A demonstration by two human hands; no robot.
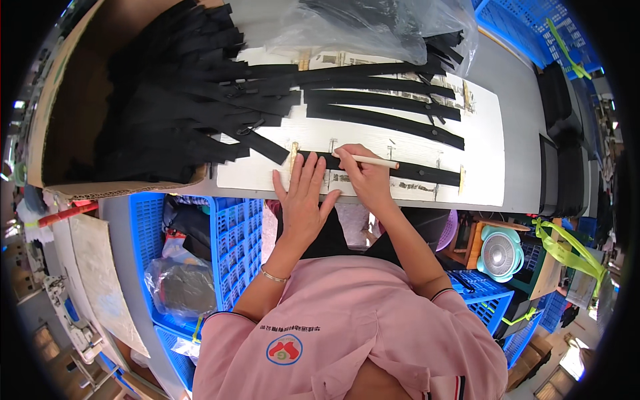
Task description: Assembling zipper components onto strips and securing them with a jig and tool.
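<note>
One black zipper lies straight along the near part of a white marked board. My left hand rests over the zipper's left end, its fingers stretched flat and its thumb apart. In my right hand is a pale, slim pencil, pinched with its tip end at the zipper's upper edge; the tip itself is hidden by my fingers. Beyond my hands, several more black zippers lie side by side across the board. A thick heap of black zippers spreads on the left.
The zipper heap spills from a cardboard box at the table's left. A clear plastic bag lies at the far side. Black boxy items line the right edge. Blue crates and a small turquoise fan stand below table level.
</note>
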